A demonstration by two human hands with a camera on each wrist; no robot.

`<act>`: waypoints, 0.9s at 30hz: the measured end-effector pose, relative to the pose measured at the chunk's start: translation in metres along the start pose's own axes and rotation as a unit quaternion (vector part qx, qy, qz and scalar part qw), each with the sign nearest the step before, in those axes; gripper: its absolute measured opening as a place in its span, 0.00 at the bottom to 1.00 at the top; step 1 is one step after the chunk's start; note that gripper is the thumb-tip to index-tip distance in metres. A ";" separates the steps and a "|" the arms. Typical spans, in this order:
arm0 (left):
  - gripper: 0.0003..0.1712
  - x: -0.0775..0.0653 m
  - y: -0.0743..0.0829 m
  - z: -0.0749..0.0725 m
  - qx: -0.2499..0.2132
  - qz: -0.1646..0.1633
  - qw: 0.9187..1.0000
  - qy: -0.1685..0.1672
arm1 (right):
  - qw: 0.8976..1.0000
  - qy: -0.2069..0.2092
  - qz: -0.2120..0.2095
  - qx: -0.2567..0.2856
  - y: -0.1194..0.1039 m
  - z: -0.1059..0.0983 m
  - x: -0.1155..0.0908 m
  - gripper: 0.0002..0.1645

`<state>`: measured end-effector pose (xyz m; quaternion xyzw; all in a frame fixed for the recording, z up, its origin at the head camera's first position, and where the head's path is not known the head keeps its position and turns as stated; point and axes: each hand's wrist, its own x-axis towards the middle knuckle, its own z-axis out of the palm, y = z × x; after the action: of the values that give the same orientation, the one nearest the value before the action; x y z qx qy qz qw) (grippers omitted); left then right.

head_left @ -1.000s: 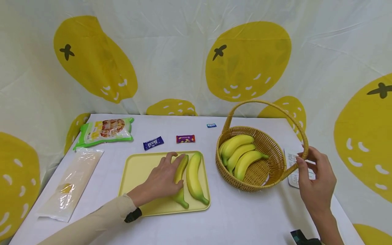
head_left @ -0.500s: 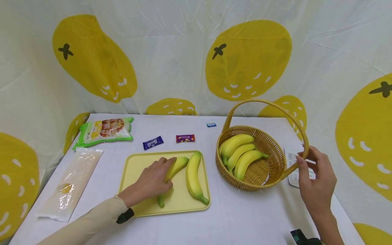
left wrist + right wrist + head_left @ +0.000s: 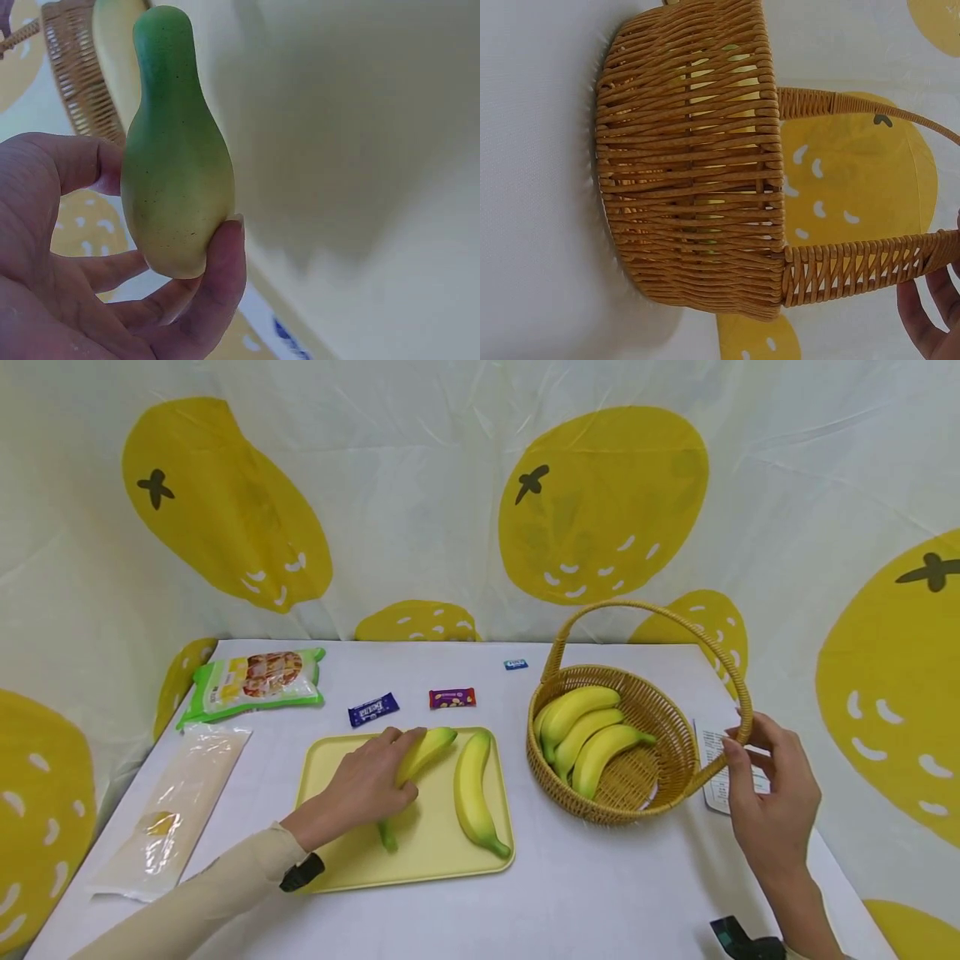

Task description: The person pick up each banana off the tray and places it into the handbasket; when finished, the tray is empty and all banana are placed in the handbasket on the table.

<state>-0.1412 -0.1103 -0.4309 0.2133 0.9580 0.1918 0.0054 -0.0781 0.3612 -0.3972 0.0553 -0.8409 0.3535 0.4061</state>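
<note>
My left hand (image 3: 367, 781) grips a banana (image 3: 426, 753) over the left part of the yellow tray (image 3: 330, 872). In the left wrist view, thumb and fingers press against both sides of that banana (image 3: 176, 165), its green stem end toward the camera. Another banana (image 3: 472, 793) lies on the tray's right side. My right hand (image 3: 776, 793) holds the right side of the handle (image 3: 738, 693) of a wicker basket (image 3: 540, 760). Several bananas (image 3: 577, 735) lie in the basket's left half. From the right wrist, the basket's woven wall (image 3: 690, 172) hides most of what is inside.
Behind the tray lie a blue snack packet (image 3: 373, 710), a purple one (image 3: 452, 698) and a tiny blue one (image 3: 516, 665). On the left are a green food bag (image 3: 255, 683) and a clear packet (image 3: 176, 814). A printed card (image 3: 716, 785) lies behind the right hand.
My left hand has moved left with the banana, away from the one on the tray, and the banana has turned to a slant. The right hand stays at the basket handle.
</note>
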 end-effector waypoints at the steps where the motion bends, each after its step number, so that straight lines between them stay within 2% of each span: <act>1: 0.45 0.002 0.002 -0.002 0.001 0.008 1.000 0.005 | 1.000 -0.002 0.001 0.000 0.000 -0.001 0.000 0.27; 9: 0.44 0.027 0.027 -0.023 -0.007 0.061 0.998 0.032 | 1.000 -0.006 0.002 -0.002 -0.004 0.000 -0.001 0.27; 14: 0.43 0.045 0.052 -0.033 -0.014 0.082 0.996 0.026 | 1.000 0.004 -0.002 -0.005 -0.002 0.001 0.000 0.27; 21: 0.42 0.066 0.093 -0.038 0.004 0.125 0.992 0.021 | 1.000 -0.003 0.000 -0.004 -0.002 -0.001 0.000 0.27; 27: 0.43 0.087 0.123 -0.037 0.024 0.135 0.991 -0.004 | 1.000 -0.016 0.005 -0.010 -0.001 -0.003 -0.001 0.27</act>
<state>-0.1738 0.0152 -0.3449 0.3415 0.9247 0.1667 -0.0217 -0.0752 0.3625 -0.3957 0.0522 -0.8509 0.3461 0.3917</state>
